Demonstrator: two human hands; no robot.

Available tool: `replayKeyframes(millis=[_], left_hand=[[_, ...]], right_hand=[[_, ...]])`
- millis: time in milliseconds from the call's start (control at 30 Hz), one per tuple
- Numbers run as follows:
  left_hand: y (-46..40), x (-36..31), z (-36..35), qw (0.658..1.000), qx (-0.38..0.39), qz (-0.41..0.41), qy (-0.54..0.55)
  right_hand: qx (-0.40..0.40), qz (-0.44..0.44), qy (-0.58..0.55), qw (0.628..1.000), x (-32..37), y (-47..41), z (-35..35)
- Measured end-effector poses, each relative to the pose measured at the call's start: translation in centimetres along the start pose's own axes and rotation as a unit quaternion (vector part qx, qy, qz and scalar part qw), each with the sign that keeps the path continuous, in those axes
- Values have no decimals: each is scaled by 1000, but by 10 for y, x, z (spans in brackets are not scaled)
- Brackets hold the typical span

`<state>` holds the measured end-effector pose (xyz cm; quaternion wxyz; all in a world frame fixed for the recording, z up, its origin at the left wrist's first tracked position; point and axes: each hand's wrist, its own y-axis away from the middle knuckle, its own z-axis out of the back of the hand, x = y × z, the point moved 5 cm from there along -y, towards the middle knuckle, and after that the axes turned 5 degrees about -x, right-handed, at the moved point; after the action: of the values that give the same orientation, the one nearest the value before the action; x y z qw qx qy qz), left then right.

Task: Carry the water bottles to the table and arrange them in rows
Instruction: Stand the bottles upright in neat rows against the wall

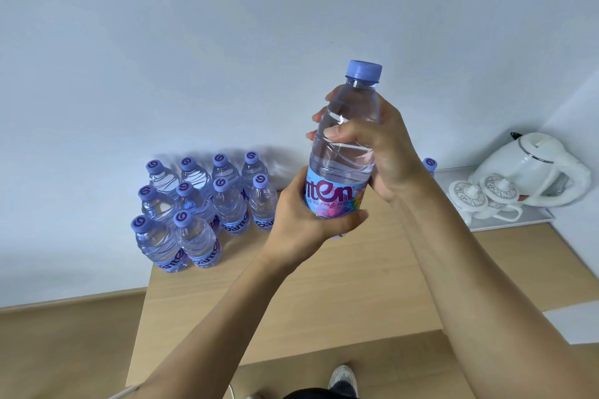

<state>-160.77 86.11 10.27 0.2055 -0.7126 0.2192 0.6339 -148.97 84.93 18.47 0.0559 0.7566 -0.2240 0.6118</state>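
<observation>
Left hand (304, 217): fingers curled around the lower labelled section of a water bottle (343, 152), thumb across the near face. Right hand (379, 146): fingers and thumb clamped on the clear upper body, below the purple cap (363, 71). The bottle is upright, held in the air above the wooden table (324, 295). Ten standing bottles (201, 207) occupy the table's far left corner in rows, touching one another. One more cap (429, 164) shows behind the right wrist. At far right, a tray (505, 223) carries a white kettle (531, 168) and two lidded cups (483, 197).
</observation>
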Motion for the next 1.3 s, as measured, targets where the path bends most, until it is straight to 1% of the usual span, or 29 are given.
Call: replayKeyframes(millis=[67,100,200,267,333,367,467,600,700,800,900,1000,1133,1200,1300], left_hand=[[1,1,1,1000,-27,-12,-11],[1,1,1,999,-40,-17,-15],[0,-1,5,993,-98,-32,-49],[-2,-3,8,987,-131,-51,-79],[0,-3,7,984,-138,-61,-97],[2,-3,7,984,-137,-62,-99],[5,-1,9,985,-127,-62,-98],[5,0,11,992,-100,-36,-66],[5,-2,14,998,-55,-17,-29],[6,-4,15,1000,-16,-5,-6],[8,-6,17,999,-24,-21,-15],[11,-6,18,997,-56,-37,-25],[13,-7,21,991,-120,-49,-38],[13,-6,22,989,-132,-52,-49],[16,-3,23,989,-128,-46,-57]], right_hand=[[1,-11,30,999,1,0,0],[-11,-9,58,998,2,1,0],[-92,39,132,986,6,7,-3],[-141,57,134,979,3,11,-8],[-180,61,135,973,1,13,-11],[-186,60,133,972,0,13,-11],[-170,59,116,977,-1,12,-12],[-122,36,70,989,-3,9,-13],[-92,11,19,996,-4,7,-11],[-42,15,0,999,-1,5,-12],[-16,19,11,1000,0,6,-14],[-28,24,52,998,2,9,-16],[-93,66,112,987,7,15,-23],[-114,68,117,984,4,15,-27],[-135,56,110,983,0,14,-29]])
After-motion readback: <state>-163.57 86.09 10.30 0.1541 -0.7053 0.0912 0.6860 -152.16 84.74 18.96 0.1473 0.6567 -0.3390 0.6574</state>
